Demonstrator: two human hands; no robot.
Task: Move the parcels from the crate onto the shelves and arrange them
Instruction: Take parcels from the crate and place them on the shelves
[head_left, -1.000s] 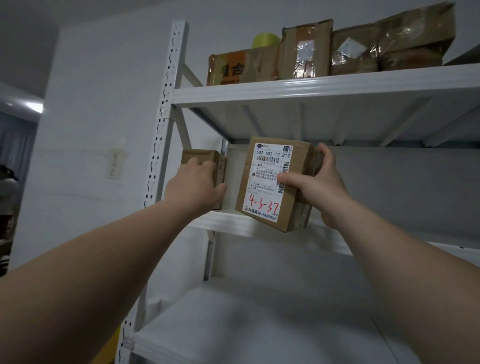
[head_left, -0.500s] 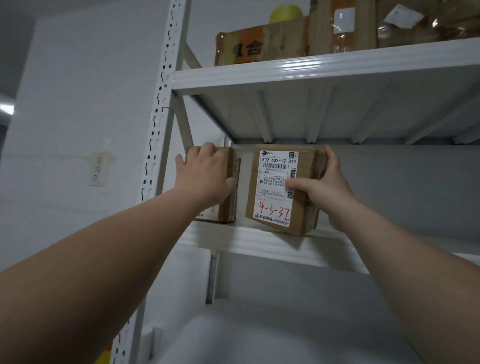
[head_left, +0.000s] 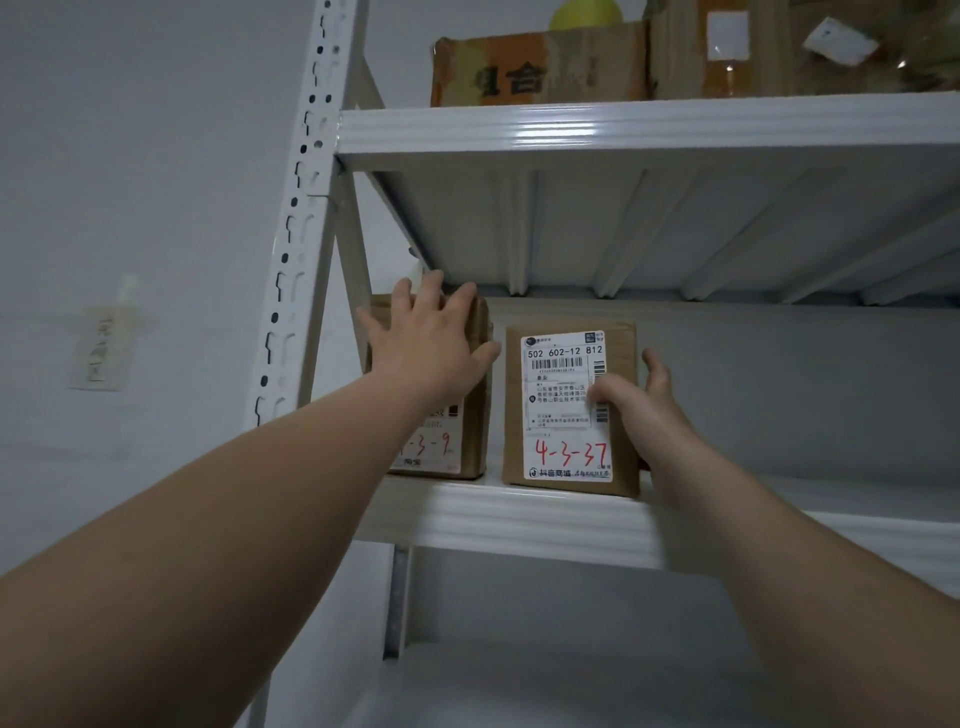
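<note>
Since the earlier frame the parcel marked 4-3-37 (head_left: 563, 457) has come down from its tilt. It now stands upright on the middle shelf (head_left: 519, 519), at the front edge. Our right hand (head_left: 644, 410) grips it — thumb on the label, fingers round its right side. Just beside it, with a narrow gap, stands the parcel marked 4-3-9 (head_left: 470, 436). Our left hand (head_left: 431, 343) lies on its front with fingers straight and spread — touching, not grasping. More cardboard boxes (head_left: 535, 73) stand on the upper shelf (head_left: 623, 130).
</note>
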